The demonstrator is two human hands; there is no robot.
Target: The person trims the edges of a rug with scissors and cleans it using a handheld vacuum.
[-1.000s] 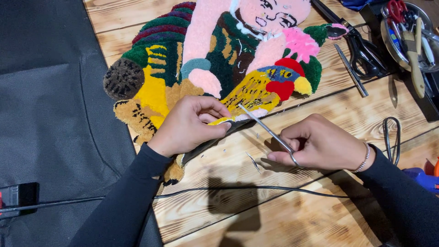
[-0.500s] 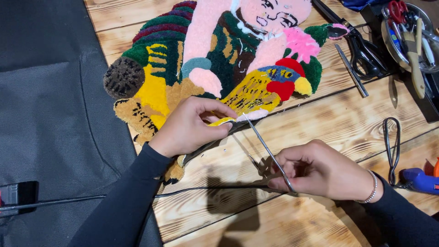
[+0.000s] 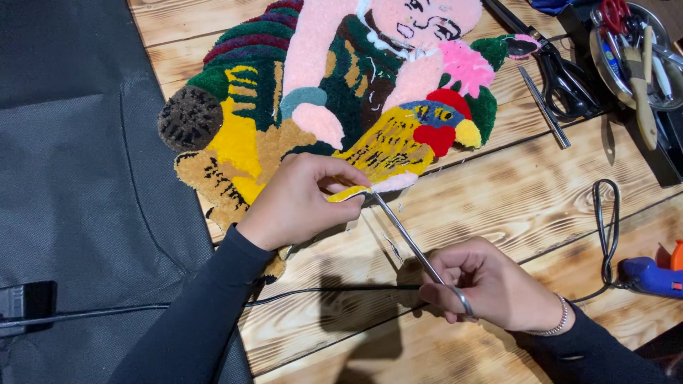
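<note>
A colourful tufted rug (image 3: 313, 99) shaped like a figure lies across the far part of the wooden bench (image 3: 512, 206), its left side overlapping a dark grey cloth (image 3: 78, 178). The left hand (image 3: 295, 203) pinches the rug's yellow lower edge and lifts it slightly. The right hand (image 3: 491, 284), near the bench's front edge, grips the handles of slim metal scissors (image 3: 413, 245), whose tips reach that pinched edge. Black shears (image 3: 562, 78) and a metal dish of tools (image 3: 633, 53) sit at the far right corner; a blue glue gun (image 3: 654, 276) lies at the right edge.
</note>
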